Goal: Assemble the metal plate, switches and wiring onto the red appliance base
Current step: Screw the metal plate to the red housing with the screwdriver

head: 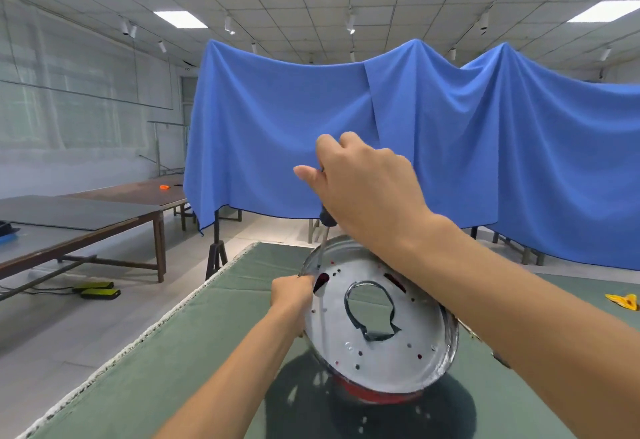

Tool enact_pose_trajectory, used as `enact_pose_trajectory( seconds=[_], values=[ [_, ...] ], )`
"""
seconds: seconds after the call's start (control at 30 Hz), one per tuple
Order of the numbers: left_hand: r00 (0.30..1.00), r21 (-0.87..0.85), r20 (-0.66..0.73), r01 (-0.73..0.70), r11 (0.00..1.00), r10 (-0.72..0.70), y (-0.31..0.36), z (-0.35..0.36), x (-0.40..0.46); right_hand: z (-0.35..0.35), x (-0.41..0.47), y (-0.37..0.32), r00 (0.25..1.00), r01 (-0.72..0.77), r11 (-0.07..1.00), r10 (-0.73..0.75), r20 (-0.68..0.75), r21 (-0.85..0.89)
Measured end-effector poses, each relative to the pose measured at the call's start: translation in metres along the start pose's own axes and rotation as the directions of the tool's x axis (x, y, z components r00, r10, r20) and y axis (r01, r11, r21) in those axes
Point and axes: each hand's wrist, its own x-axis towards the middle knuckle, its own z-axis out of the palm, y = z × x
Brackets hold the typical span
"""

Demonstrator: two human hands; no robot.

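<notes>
A round silver metal plate (377,352) with a keyhole-shaped cutout and several small holes lies on the red appliance base (374,395), which peeks out under its near edge. The plate and base are tilted toward me on the green mat. My left hand (292,295) grips the plate's left rim. My right hand (363,189) is closed on a dark-handled screwdriver (323,230), held upright, whose thin shaft reaches down to a hole near the plate's upper left edge. No switches or wiring are visible.
The green mat (207,352) covers the table, its left edge running diagonally. A yellow object (623,301) lies at the far right of the mat. Wooden tables (104,227) stand to the left; blue cloth (346,127) hangs behind.
</notes>
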Motion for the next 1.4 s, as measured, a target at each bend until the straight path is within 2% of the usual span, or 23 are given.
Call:
enact_pose_trajectory(
  seconds=[0.13,0.23,0.3,0.37,0.43,0.53,0.67,0.7,0.8,0.83,0.87,0.93,0.97,1.0,1.07,1.1,1.13,1.2,1.23,1.27,1.33,1.37,1.4],
  values=[
    [0.981,0.094,0.165,0.092,0.991,-0.106,-0.008,-0.006,-0.003,0.009,0.02,0.001,0.971,-0.019,0.995,-0.004,0.239,0.095],
    [0.961,0.188,0.208,0.144,0.972,-0.182,-0.019,-0.01,-0.008,0.017,0.027,0.003,0.965,-0.018,0.994,0.045,0.258,-0.107],
    [0.952,0.236,0.231,0.145,0.961,-0.2,-0.026,-0.014,-0.007,0.023,0.026,0.003,0.909,-0.044,0.99,0.094,0.405,-0.133],
    [0.951,0.279,0.228,0.142,0.95,-0.209,-0.032,-0.019,-0.003,0.029,0.026,0.002,0.817,-0.102,0.994,0.099,0.568,-0.026],
    [0.945,0.335,0.233,0.143,0.931,-0.229,-0.033,-0.022,0.0,0.034,0.028,0.001,0.811,-0.139,0.99,0.105,0.575,0.015],
    [0.925,0.499,0.275,0.095,0.861,-0.262,-0.029,-0.02,-0.001,0.039,0.035,0.0,0.853,-0.12,0.986,0.162,0.497,-0.117],
    [0.909,0.645,0.303,0.027,0.764,-0.287,-0.021,-0.016,0.002,0.049,0.044,0.004,0.725,-0.266,0.963,0.18,0.665,0.029],
    [0.904,0.666,0.32,-0.002,0.746,-0.283,-0.02,-0.014,0.004,0.052,0.046,0.005,0.724,-0.283,0.958,0.185,0.664,0.042],
    [0.915,0.724,0.342,-0.11,0.681,-0.215,-0.024,-0.006,0.008,0.061,0.052,0.008,0.84,-0.169,0.978,0.208,0.502,-0.124],
    [0.923,0.74,0.343,-0.15,0.655,-0.176,-0.026,-0.004,0.01,0.062,0.054,0.009,0.84,-0.172,0.974,0.224,0.495,-0.148],
    [0.933,0.763,0.337,-0.19,0.618,-0.129,-0.028,-0.002,0.012,0.063,0.057,0.012,0.81,-0.19,0.973,0.232,0.539,-0.133],
    [0.951,0.82,0.308,-0.256,0.512,-0.017,-0.03,0.003,0.013,0.064,0.061,0.013,0.686,-0.282,0.958,0.237,0.688,-0.049],
    [0.955,0.839,0.294,-0.278,0.468,0.04,-0.032,0.005,0.015,0.064,0.061,0.014,0.655,-0.308,0.951,0.233,0.719,-0.027],
    [0.956,0.843,0.284,-0.287,0.455,0.077,-0.034,0.006,0.016,0.067,0.061,0.015,0.67,-0.302,0.953,0.232,0.705,-0.027],
    [0.959,0.821,0.27,-0.274,0.5,0.082,-0.038,0.008,0.017,0.071,0.059,0.019,0.778,-0.207,0.968,0.25,0.576,-0.14],
    [0.96,0.783,0.274,-0.257,0.567,0.056,-0.041,0.008,0.019,0.07,0.06,0.022,0.797,-0.191,0.966,0.257,0.547,-0.176],
    [0.956,0.707,0.294,-0.236,0.666,0.026,-0.043,0.007,0.02,0.069,0.061,0.025,0.772,-0.208,0.963,0.268,0.576,-0.169],
    [0.935,0.502,0.354,-0.186,0.845,-0.004,-0.045,0.007,0.022,0.066,0.065,0.027,0.65,-0.3,0.951,0.262,0.713,-0.076],
    [0.924,0.416,0.383,-0.168,0.894,-0.004,-0.046,0.008,0.024,0.066,0.065,0.027,0.625,-0.336,0.941,0.254,0.739,-0.039],
    [0.919,0.327,0.394,-0.139,0.935,-0.001,-0.047,0.007,0.023,0.068,0.064,0.029,0.64,-0.345,0.938,0.263,0.722,-0.036],
    [0.931,0.105,0.365,-0.014,0.994,-0.025,-0.052,0.004,0.017,0.073,0.061,0.031,0.763,-0.261,0.955,0.294,0.575,-0.141],
    [0.93,-0.012,0.367,0.039,0.999,-0.032,-0.056,0.002,0.013,0.074,0.061,0.032,0.786,-0.241,0.958,0.288,0.547,-0.158],
    [0.924,-0.113,0.38,0.081,0.99,-0.032,-0.059,-0.001,0.007,0.074,0.062,0.032,0.752,-0.267,0.955,0.293,0.59,-0.133]
  ],
)
